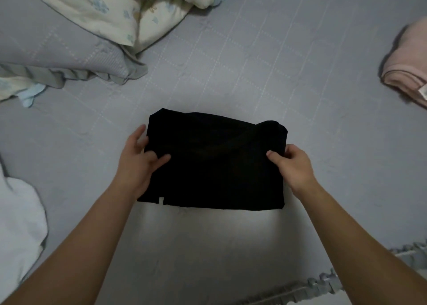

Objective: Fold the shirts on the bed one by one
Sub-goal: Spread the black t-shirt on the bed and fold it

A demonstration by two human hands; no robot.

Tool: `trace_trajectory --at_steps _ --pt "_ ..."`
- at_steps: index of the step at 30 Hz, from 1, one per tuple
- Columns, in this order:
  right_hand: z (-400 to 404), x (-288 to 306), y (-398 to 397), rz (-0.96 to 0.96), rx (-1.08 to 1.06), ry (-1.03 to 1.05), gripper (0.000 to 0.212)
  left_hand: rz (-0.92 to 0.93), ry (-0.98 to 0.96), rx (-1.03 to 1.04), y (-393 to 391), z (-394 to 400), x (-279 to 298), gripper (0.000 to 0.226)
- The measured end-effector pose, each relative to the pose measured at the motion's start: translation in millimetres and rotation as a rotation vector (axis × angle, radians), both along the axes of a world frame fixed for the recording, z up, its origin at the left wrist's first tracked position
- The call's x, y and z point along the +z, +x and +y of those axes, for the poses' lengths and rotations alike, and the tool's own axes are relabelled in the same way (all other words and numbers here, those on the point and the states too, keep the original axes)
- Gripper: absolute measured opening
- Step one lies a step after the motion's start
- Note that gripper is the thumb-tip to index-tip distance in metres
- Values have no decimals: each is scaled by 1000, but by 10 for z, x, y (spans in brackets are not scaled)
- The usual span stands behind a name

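Observation:
A black shirt (pixel 215 161), folded into a rough rectangle, lies in the middle of the grey bed sheet (pixel 254 73). My left hand (pixel 141 156) grips its left edge, thumb on top of the cloth and fingers along the side. At the right edge my right hand (pixel 293 163) pinches the fabric, its thumb pressed on the top layer. A small white tag shows at the shirt's near edge.
A folded pink garment (pixel 406 73) lies at the far right. A grey pillow (pixel 57 50) and a floral quilt (pixel 111 6) fill the upper left. White cloth (pixel 18 223) sits at the left edge. The bed's ruffled edge (pixel 323 284) runs along the lower right.

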State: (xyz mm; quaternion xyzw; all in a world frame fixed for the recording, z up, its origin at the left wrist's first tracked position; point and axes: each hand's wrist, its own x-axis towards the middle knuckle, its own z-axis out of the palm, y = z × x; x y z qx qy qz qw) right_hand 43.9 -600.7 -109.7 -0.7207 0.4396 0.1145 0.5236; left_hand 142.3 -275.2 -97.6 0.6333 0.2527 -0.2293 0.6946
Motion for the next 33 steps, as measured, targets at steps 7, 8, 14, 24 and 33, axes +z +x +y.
trace_trajectory --at_steps 7,8,14,24,33 --pt "-63 -179 103 32 -51 -43 24 -49 -126 294 570 -216 70 61" --pt "-54 -187 104 47 -56 -55 22 -169 202 41 518 -247 17 57" --pt "192 -123 -5 27 -83 -126 33 -418 933 -814 -4 -322 -416 86" --pt "174 -228 -147 18 -1 -135 18 -131 981 -417 -21 -202 -345 102" --pt "-82 -105 633 -76 324 -398 18 188 549 -366 -100 0 -302 81"
